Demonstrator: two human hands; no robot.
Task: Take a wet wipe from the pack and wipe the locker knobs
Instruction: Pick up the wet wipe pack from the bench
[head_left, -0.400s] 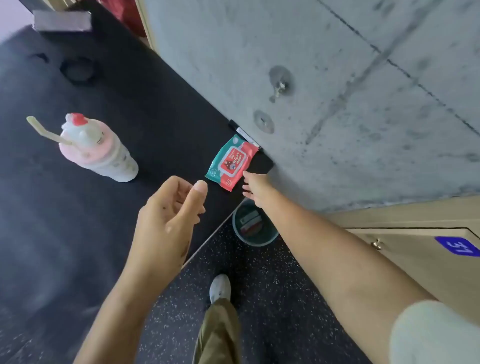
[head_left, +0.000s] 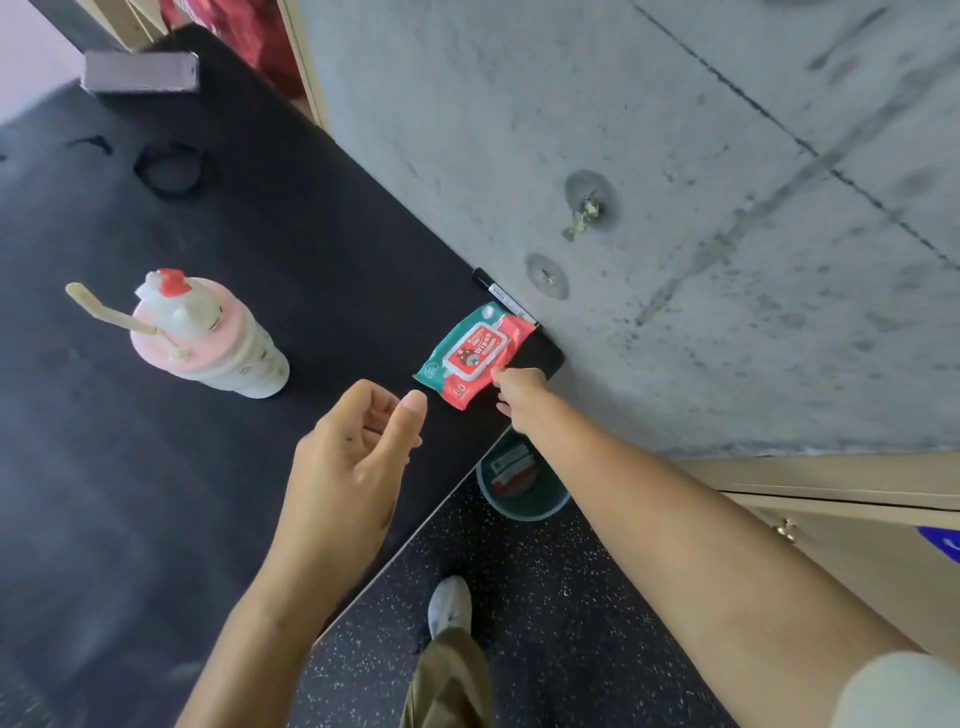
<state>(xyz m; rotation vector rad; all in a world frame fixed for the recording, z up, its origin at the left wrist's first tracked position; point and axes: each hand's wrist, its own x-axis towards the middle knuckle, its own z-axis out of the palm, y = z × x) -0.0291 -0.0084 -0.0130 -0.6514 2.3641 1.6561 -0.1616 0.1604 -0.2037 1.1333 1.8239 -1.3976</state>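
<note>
Your right hand (head_left: 519, 392) reaches the one wipes pack (head_left: 475, 353), lying at the tabletop (head_left: 208, 493) far right edge by the wall, fingertips on its near edge; grip probably not closed yet, can't tell. Left hand (head_left: 353, 457) hovers near, loosely open, empty, ready to steady. One locker knob (head_left: 784, 530) visible right.

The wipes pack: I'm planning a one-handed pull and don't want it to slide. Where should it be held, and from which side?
Probably best to pin the wipes pack on its near teal end, coming from above with the left hand, which hovers open beside it. The pack lies flat on the black table, so there is no edge to pinch. That leaves the central flap free for the right hand, whose fingertips are already at its corner.
</note>
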